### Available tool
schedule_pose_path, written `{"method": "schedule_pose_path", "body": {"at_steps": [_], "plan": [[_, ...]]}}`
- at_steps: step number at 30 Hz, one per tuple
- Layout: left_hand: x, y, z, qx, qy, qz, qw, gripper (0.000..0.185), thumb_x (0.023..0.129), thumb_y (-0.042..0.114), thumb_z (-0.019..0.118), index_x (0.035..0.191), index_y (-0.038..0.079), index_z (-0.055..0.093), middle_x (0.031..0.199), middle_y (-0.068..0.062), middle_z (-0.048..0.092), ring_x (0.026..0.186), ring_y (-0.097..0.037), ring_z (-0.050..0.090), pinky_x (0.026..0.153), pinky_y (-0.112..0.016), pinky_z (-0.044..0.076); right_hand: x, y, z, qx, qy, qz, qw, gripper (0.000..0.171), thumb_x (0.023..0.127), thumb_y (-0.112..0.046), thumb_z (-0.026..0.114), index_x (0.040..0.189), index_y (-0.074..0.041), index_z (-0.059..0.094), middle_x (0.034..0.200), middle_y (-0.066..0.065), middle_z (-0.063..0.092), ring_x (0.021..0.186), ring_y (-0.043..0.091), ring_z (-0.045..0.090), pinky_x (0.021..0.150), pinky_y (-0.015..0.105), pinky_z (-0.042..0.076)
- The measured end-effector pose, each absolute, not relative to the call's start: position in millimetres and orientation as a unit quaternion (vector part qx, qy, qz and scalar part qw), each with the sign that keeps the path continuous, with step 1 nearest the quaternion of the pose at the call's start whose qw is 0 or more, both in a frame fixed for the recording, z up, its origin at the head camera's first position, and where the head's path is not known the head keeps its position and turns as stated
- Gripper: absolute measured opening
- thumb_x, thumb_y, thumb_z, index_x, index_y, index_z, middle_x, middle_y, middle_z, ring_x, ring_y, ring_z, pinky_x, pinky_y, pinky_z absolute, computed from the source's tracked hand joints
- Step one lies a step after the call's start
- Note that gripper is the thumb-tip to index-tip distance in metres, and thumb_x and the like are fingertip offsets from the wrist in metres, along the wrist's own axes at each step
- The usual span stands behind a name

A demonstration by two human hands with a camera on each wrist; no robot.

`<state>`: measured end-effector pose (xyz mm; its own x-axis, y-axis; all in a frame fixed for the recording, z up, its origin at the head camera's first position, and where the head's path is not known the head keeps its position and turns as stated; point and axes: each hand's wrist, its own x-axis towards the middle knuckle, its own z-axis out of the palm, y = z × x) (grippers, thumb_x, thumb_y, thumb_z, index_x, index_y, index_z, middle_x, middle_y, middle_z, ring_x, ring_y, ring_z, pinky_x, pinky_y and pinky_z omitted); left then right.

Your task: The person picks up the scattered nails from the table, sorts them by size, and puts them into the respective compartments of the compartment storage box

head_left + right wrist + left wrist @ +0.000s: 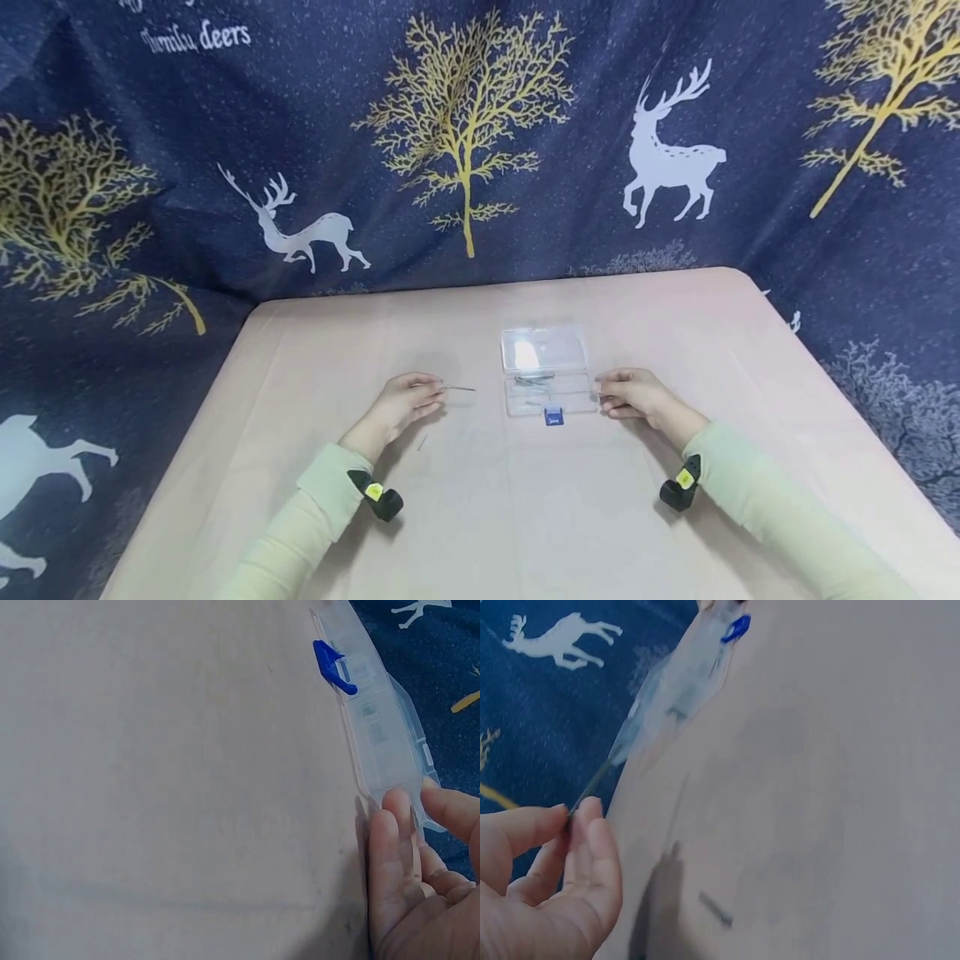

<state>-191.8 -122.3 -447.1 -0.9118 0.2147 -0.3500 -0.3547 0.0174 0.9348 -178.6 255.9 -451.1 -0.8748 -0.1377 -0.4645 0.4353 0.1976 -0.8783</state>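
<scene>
A small clear plastic box (546,392) lies open mid-table, its lid (543,348) folded back and a blue latch (553,418) at the near edge. Several thin metal pins lie inside. My left hand (408,400) pinches a thin metal pin (459,388) between thumb and fingers, its tip pointing at the box; the left wrist view shows the same pin (592,784) in that hand (571,814), with the box (675,682) beyond. My right hand (630,393) grips the box's right end; in the right wrist view that hand (409,806) pinches the box (375,712) at its corner, beyond the latch (330,666).
One more short pin (422,442) lies loose on the pink tablecloth (480,517) near my left wrist, also seen as a loose pin (715,909) in the left wrist view. A dark blue curtain (480,150) with deer and trees hangs behind and beside the table.
</scene>
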Motion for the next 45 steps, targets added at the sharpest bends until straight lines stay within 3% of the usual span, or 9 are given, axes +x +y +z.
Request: {"method": "schedule_pose_path", "body": {"at_steps": [12,22,27,35,45], "plan": [[-190,-78,-434,-0.013,0.697,0.701,0.150,0.022,0.091,-0.003,0.056,0.110,-0.013,0.055,0.093,-0.010,0.067,0.079,-0.011,0.068,0.083,-0.029,0.056,-178,255,-454,0.107,0.742,-0.623,0.225,0.050,0.093,-0.012,0.057,0.132,0.014,0.039,0.078,-0.005,0.066,0.063,0.005,0.064,0.062,0.019,0.057],[-199,-47,-425,0.006,0.689,0.707,0.158,0.020,0.090,-0.005,0.056,0.109,-0.012,0.057,0.090,-0.009,0.068,0.076,-0.009,0.067,0.085,-0.034,0.056,-178,255,-455,0.109,0.750,-0.618,0.208,0.047,0.093,-0.012,0.057,0.130,0.014,0.042,0.077,-0.004,0.065,0.063,0.005,0.064,0.061,0.018,0.056],[-203,-39,-425,0.005,0.687,0.709,0.159,0.021,0.090,-0.004,0.056,0.110,-0.012,0.057,0.096,-0.017,0.068,0.078,-0.010,0.067,0.088,-0.037,0.055,-177,253,-458,0.107,0.757,-0.613,0.197,0.044,0.093,-0.011,0.056,0.127,0.014,0.044,0.076,-0.003,0.065,0.063,0.005,0.064,0.061,0.019,0.056],[-207,-26,-428,-0.005,0.690,0.706,0.161,0.021,0.089,-0.007,0.056,0.109,-0.013,0.057,0.103,-0.024,0.066,0.088,-0.025,0.070,0.086,-0.037,0.055,-176,253,-459,0.096,0.770,-0.600,0.195,0.043,0.093,-0.011,0.053,0.127,0.015,0.044,0.075,-0.003,0.064,0.064,0.004,0.063,0.062,0.018,0.056],[-208,-12,-436,0.000,0.703,0.688,0.180,0.017,0.089,-0.006,0.055,0.106,-0.011,0.055,0.105,-0.030,0.066,0.072,-0.011,0.068,0.078,-0.031,0.058,-174,252,-458,0.088,0.771,-0.602,0.188,0.043,0.093,-0.011,0.054,0.125,0.016,0.045,0.074,-0.004,0.064,0.064,0.005,0.063,0.062,0.019,0.056]]}}
